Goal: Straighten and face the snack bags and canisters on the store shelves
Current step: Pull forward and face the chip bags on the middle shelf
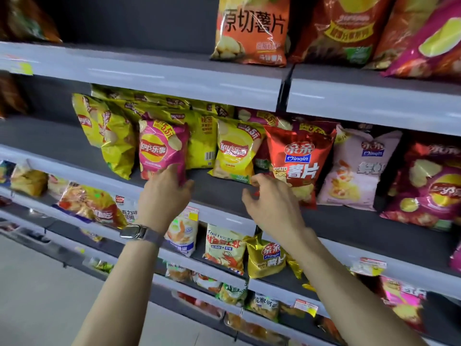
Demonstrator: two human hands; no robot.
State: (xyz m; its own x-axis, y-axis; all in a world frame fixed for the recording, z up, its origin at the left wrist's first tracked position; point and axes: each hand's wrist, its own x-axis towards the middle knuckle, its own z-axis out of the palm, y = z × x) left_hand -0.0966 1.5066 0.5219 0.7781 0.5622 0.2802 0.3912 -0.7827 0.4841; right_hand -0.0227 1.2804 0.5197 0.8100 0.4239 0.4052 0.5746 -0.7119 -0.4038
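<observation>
A pink Lay's bag (162, 148) stands upright on the middle shelf (219, 193). My left hand (163, 196), with a watch on its wrist, grips the bag's bottom right corner. To its right stand a yellow Lay's bag (235, 152) and a red Qinqin potato chip bag (298, 161). My right hand (270, 201) hovers in front of the red bag's lower left corner with fingers loosely curled, holding nothing. Several yellow-green Lay's bags (112, 136) lean crookedly behind and left of the pink bag.
A pale pink Qinqin bag (356, 168) and a magenta Lay's bag (429, 183) stand further right. Large orange and red bags (252, 31) fill the upper shelf. The lower shelves carry smaller snack bags (224, 248) and price tags. Grey floor (37, 295) lies at the lower left.
</observation>
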